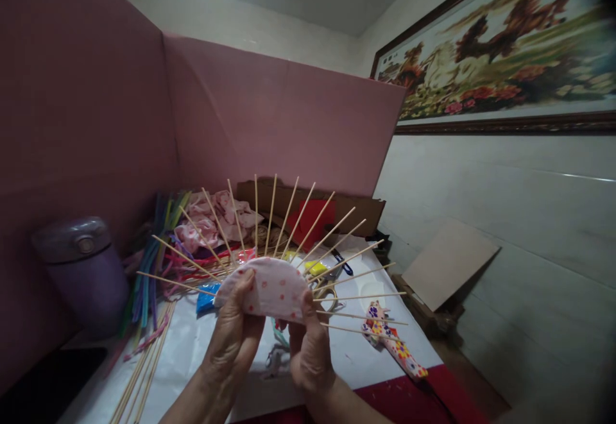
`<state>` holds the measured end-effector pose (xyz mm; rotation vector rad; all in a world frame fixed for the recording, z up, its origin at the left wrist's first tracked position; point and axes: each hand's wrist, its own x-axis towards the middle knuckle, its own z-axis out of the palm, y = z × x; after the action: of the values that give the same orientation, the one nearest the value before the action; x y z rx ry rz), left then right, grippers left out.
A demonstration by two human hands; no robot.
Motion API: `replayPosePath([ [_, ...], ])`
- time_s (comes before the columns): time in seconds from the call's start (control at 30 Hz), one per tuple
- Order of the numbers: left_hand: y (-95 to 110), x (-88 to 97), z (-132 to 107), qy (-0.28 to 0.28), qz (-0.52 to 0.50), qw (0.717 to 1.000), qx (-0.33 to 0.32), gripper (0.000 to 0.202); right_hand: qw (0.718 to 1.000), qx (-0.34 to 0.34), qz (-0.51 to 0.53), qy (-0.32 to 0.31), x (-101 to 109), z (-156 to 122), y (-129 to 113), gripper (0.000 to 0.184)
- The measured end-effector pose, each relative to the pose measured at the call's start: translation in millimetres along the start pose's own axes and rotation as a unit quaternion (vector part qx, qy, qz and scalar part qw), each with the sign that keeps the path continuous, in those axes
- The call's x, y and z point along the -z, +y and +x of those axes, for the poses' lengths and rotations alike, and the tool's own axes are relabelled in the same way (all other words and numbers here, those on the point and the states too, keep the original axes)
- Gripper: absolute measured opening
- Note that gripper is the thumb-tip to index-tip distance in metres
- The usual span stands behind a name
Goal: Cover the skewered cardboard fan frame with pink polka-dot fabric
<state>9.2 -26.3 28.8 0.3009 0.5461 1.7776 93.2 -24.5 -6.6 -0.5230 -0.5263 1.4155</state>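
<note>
Head view: we record both hands at bench level, each clamped on the half-round fabric panel [272, 292]. Left hand [231, 334] pinches its left part, thumb on the near face; right hand [310, 350] grips its right end likewise. The fingers behind are largely hidden.

Orientation: we read the panel's long axis as running left to right, dipping slightly at the right end. Its straight edge faces down toward us; its curved edge points up and away. Thin wooden sticks [256, 209] fan out from behind the curve, the middle ones near upright, the outer ones close to level. We note red dots on pale pink cloth.

Beneath and around: red cloth [399, 405] at the near side of the white tabletop [187, 353]; loose sticks [144, 373] at left; a flower-patterned tool [402, 353] at right; a blue packet [206, 300] just beyond the left hand.

Farther: purple tumbler [86, 283], pink fabric heap [195, 231], brown cardboard [368, 212]. Farthest, we see a pink partition [283, 122] and a framed horse picture [505, 45] on the wall.
</note>
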Motion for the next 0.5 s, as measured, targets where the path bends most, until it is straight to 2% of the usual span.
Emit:
replayPosePath([
  [0.1,-1.2,0.7,0.8,0.001,-0.006,1.0,-0.01,0.019,0.999,-0.022,0.0,0.037,-0.8,1.1,0.1,0.023],
  [0.4,-1.8,2.8,2.2,0.0,-0.015,1.0,-0.009,0.017,0.999,-0.01,-0.017,0.026,-4.5,-2.6,-2.0,0.033],
  [0.5,-1.6,3.3,2.0,-0.006,-0.003,1.0,-0.013,0.018,0.999,-0.026,-0.02,0.029,-4.3,-3.5,-1.4,0.031],
])
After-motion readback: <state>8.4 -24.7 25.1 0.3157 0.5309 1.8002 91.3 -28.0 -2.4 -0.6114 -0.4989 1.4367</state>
